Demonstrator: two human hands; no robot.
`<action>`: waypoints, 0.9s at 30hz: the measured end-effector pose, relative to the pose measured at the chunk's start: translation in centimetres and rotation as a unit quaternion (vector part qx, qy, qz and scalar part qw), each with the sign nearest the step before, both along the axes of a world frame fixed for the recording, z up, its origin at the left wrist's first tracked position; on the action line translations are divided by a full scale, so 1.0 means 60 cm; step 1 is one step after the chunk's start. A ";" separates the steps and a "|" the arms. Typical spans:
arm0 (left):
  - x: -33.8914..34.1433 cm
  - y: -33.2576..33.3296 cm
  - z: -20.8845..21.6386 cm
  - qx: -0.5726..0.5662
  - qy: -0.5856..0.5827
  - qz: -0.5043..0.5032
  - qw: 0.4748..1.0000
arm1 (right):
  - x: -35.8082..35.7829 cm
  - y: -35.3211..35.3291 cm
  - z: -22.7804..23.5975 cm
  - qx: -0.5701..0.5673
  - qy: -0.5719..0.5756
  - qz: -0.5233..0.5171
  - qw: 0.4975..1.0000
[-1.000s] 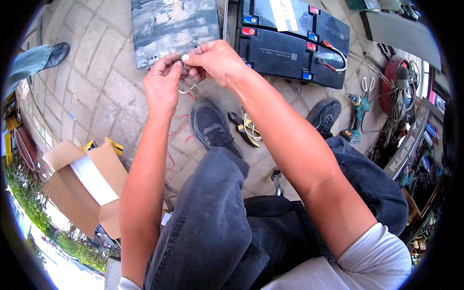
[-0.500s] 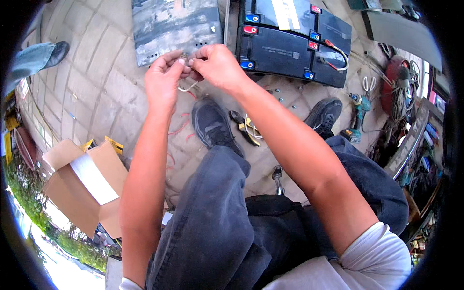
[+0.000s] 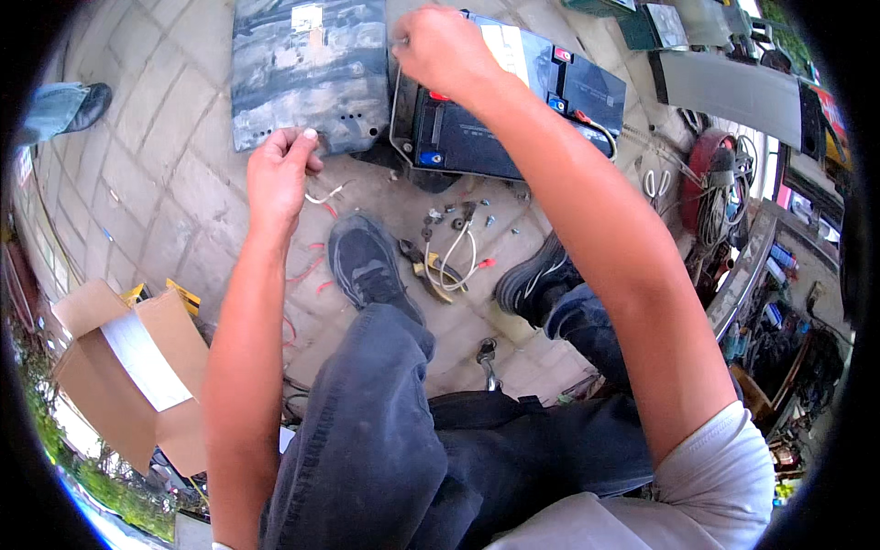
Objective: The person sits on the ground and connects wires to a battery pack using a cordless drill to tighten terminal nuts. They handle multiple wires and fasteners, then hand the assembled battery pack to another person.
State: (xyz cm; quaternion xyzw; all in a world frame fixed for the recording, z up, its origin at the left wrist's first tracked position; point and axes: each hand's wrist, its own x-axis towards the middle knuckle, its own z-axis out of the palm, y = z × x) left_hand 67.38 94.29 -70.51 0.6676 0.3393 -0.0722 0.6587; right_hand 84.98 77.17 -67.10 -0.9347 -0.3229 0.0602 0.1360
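My left hand is closed, thumb pressed to the fingers, at the near edge of a grey, paint-smeared metal plate. What it pinches is hidden. A short white wire shows just beside it; I cannot tell whether the hand holds it. My right hand is raised with curled fingers over the gap between the plate and a black battery pack. Its fingertips are blurred, and anything in them is hidden. The pack has red and blue terminals and a short cable on top.
Between my shoes lie yellow-and-black pliers, a white wire loop and several small bolts. A wrench-like metal tool lies nearer me. An open cardboard box stands left. Scissors and a red cable reel are right.
My hands have parted: the right one moved up and to the right, while the left stayed by the plate. My right shoe shifted inward. The view moved, and my arm now covers the drill.
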 end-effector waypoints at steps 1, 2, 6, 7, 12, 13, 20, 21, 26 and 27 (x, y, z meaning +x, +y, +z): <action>-0.002 0.006 -0.002 0.014 0.007 -0.009 1.000 | 0.001 -0.006 0.007 0.012 -0.001 -0.013 1.000; -0.004 0.008 -0.003 0.026 0.014 -0.022 0.999 | -0.003 -0.011 0.012 0.030 0.015 0.000 0.999; -0.008 0.036 0.002 0.012 -0.003 0.048 0.999 | -0.042 -0.038 0.045 0.076 0.121 0.023 0.990; -0.011 0.052 0.009 0.013 -0.003 0.059 0.998 | -0.063 -0.047 0.058 0.082 0.160 0.024 0.983; -0.021 0.136 0.039 0.066 -0.022 0.086 0.994 | -0.105 -0.105 0.074 0.081 0.153 0.013 0.985; -0.026 0.154 0.040 0.051 -0.042 0.102 0.993 | -0.105 -0.106 0.073 0.083 0.146 0.003 0.986; -0.033 0.153 0.036 0.109 -0.006 0.056 0.992 | -0.012 0.005 0.021 0.018 -0.065 0.148 0.987; -0.038 0.153 0.033 0.104 0.001 0.056 0.993 | -0.003 0.019 0.024 0.003 -0.046 0.135 0.990; -0.054 0.151 0.023 0.077 -0.019 0.041 0.996 | 0.070 0.046 0.017 -0.082 0.011 0.083 0.993; -0.045 0.145 0.024 0.077 -0.013 0.035 0.996 | 0.101 0.040 -0.015 -0.118 -0.016 0.081 0.990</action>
